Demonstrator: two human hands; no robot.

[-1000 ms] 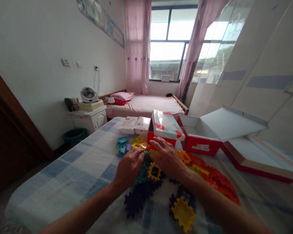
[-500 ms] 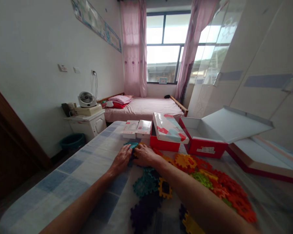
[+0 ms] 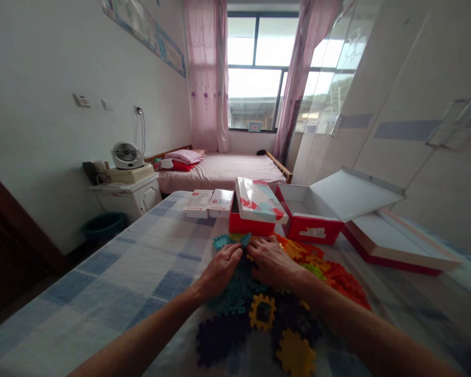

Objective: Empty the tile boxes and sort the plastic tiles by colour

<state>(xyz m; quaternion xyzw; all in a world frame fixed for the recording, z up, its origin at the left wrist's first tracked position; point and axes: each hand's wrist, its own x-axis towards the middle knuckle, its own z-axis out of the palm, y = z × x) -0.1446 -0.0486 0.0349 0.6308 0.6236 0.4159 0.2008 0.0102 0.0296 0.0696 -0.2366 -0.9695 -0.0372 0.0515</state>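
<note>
On the checked bench [image 3: 121,277], the left hand [image 3: 222,266], loosely curled, and the right hand [image 3: 270,260], fingers bent downward, sit close together among teal pieces [image 3: 236,287]; whether either grips one, I cannot tell. A yellow frame piece [image 3: 262,298] lies nearer, red pieces [image 3: 344,280] right, a red box [image 3: 251,225] farther.

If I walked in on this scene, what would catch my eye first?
Probably the bright toothed pieces around the left hand and right hand: a red-orange heap to their right, and a yellow square frame nearer the wearer. Just beyond the hands stands a red box, its patterned lid sitting askew on top. Behind it all, the bright window glows above the pink bed.
</note>
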